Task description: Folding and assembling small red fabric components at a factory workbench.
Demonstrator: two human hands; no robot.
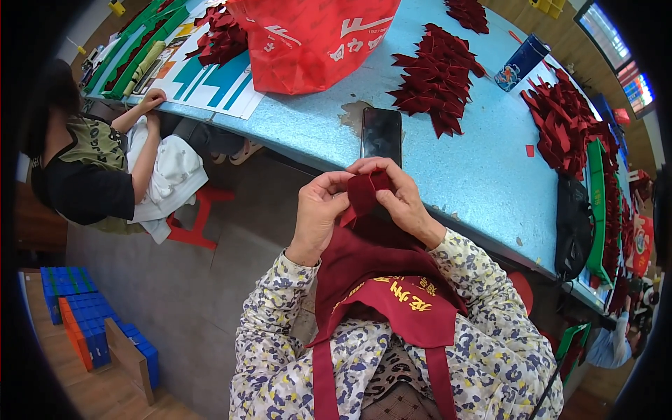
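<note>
Dark red ribbon piece (pixel 365 192) is pinched in both grips, left hand (pixel 318 210) and right hand (pixel 406 203) clamped on it, just above the lap near the bench (pixel 483 175) edge. Loosen either thumb and the fold probably springs open.

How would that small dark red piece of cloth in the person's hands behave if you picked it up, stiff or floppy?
Probably floppy: the dark red cloth piece is folded over between the left hand and right hand. It likely weighs very little, as fingertips alone pinch it up. It should not roll or break; similar red pieces lie flat in a heap on the blue table.
</note>
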